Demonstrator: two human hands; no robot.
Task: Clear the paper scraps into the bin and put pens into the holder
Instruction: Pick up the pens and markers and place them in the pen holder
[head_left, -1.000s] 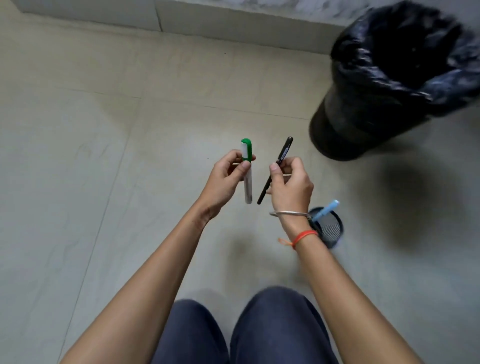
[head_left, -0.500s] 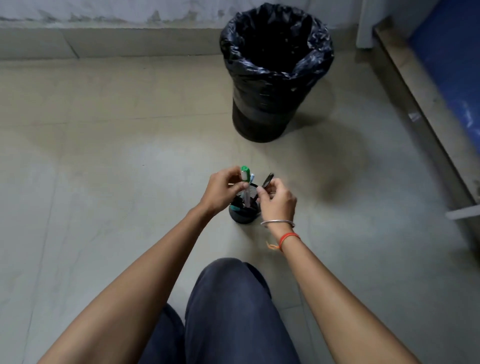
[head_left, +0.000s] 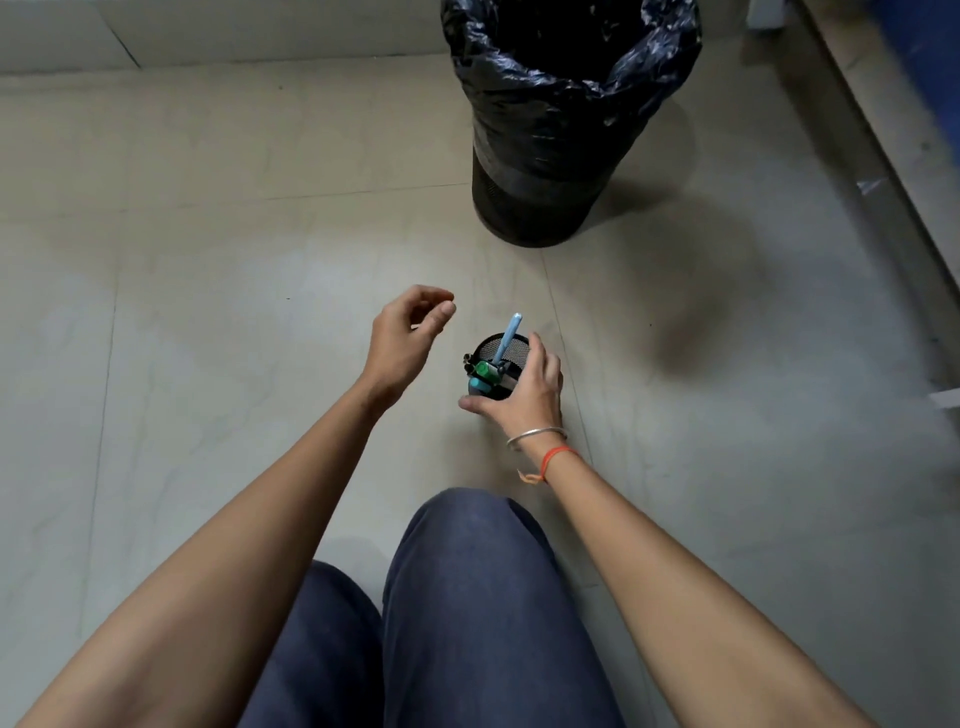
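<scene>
A moment ago each hand held a pen over the floor; now both pens are down in the holder (head_left: 511, 345), so the pen part of the job looks done, or very close to it.

The left hand (head_left: 402, 340) is up in the air beside the holder; its grip is loose and half curled, and it has nothing in it; the right hand (head_left: 522, 395) has come down around the holder, with the thumb on the near side and the fingers on the far side; its grip is wide and looks to be touching the holder, though I cannot tell how tight it is.

The holder is a small black mesh cup on the floor (head_left: 208, 286), just in front of the knees (head_left: 457, 571); a light blue pen (head_left: 506, 340) sticks up out of it and leans; a green-capped pen (head_left: 485, 370) and a teal one (head_left: 479, 385) sit near its edge.

The bin (head_left: 545, 171) stands farther off, well apart from the holder; it has a black bag (head_left: 571, 52) in it; I cannot see what is inside.

I see no paper scraps on the floor, so that part may be done too.
</scene>
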